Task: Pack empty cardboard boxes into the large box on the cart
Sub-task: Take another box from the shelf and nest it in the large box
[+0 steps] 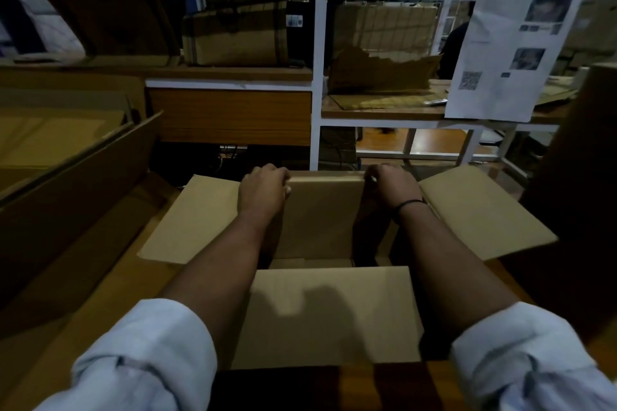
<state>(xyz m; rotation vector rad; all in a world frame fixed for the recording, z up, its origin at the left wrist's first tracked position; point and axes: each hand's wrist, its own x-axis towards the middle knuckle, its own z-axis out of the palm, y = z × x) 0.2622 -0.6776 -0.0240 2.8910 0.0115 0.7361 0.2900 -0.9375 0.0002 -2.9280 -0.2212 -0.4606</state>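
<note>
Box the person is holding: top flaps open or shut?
Open. The box has left, right and near flaps spread outward; left hand and right hand grip its far edge.

Both forearms reach straight forward, roughly parallel, bare below pale sleeves [147,354] rolled up near the elbows. The left hand [263,192] curls knuckles-up over one top corner of a cardboard flap [325,207]. The right hand [394,185] grips the other corner likewise (a dark band [410,203] circles its wrist). The fingertips are hidden beyond the edge.

Dim packing storeroom: cardboard-laden shelves [233,73]
</note>
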